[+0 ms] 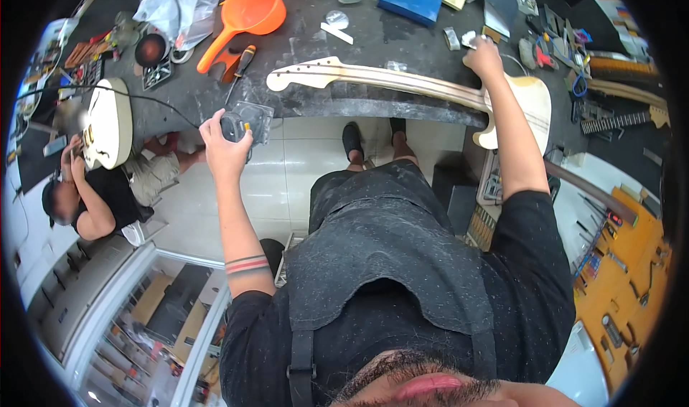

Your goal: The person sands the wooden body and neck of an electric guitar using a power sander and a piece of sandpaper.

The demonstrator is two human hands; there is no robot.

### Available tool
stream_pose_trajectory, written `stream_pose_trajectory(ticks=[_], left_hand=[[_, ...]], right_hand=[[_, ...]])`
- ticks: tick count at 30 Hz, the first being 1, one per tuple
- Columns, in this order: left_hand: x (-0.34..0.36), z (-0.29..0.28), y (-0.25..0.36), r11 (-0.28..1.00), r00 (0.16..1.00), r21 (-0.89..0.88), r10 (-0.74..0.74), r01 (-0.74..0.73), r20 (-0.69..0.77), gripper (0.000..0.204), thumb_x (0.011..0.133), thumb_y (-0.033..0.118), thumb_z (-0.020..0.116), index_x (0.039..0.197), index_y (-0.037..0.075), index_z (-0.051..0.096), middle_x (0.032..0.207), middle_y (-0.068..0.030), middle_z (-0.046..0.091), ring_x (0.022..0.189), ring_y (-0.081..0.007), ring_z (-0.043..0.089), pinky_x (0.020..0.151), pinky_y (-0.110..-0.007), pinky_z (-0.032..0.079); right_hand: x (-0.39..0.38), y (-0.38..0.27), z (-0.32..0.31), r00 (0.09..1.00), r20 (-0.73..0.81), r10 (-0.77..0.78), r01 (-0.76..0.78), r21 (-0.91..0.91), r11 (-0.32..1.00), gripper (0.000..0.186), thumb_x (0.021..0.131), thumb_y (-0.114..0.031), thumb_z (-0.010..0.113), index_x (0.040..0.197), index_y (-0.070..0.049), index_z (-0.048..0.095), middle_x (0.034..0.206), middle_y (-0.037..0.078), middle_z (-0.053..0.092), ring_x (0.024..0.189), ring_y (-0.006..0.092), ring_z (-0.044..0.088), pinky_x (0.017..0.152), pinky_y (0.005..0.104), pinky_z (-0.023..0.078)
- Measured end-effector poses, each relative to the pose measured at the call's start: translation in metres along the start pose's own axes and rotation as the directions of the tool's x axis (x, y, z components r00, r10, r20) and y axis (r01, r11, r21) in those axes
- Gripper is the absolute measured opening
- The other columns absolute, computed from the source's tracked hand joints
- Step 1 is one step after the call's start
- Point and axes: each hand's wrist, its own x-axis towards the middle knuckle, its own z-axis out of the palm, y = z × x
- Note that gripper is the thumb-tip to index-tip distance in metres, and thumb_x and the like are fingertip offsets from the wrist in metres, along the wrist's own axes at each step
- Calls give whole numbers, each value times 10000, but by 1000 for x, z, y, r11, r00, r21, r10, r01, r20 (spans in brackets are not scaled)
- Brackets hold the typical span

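Observation:
In my left hand (228,140) is a dark corded power tool (234,125) with a clear square plate, held at the table's front edge. A yellow spot on it shows by my thumb. An unfinished pale wood guitar (409,84) lies across the table, its headstock toward the left and dark stripes along its neck. My right forearm crosses over the guitar's body (532,105). Beyond the guitar, my right hand (484,61) is closed, its fingertips at a small crumpled white piece (469,39). Whatever lies inside those fingers is mostly hidden.
An orange dipper (251,8), a screwdriver (245,62) and a blue box (409,0) lie on the dark table (308,48). Tools clutter the right side. At left, another person (100,192) sits by a cream guitar body (111,123). A black cable runs to my left hand.

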Motion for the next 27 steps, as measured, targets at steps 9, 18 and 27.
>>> stream_pose_trajectory(ticks=[9, 18, 27], left_hand=[[45, 25, 8, 987, 986, 51, 149, -153, 76, 751, 748, 207, 874, 1436, 153, 578, 1380, -149, 537, 1275, -384, 607, 1038, -488, 535], [63, 36, 7, 982, 984, 82, 167, -172, 68, 747, 753, 180, 884, 1443, 129, 603, 1375, -172, 538, 1322, -386, 577, 1124, -479, 486], [77, 37, -5, 974, 976, 111, 183, -197, 121, 753, 816, 252, 915, 1464, 51, 589, 1368, -211, 541, 1328, -385, 539, 1168, -472, 420]], right_hand=[[78, 17, 69, 988, 94, 120, -119, -10, 993, 487, 960, -176, 681, 1444, -222, 671, 1529, 310, 551, 1346, 447, 625, 1101, 499, 534], [-20, 102, 7, 848, -466, 251, -6, 465, 885, 391, 969, -52, 609, 1338, -89, 734, 1160, 261, 761, 1168, 407, 725, 1005, 445, 558], [-199, 359, 53, 752, -515, 411, -342, 229, 911, 490, 1041, -74, 494, 1520, 2, 562, 1483, 262, 610, 1384, 417, 570, 1178, 473, 446]])
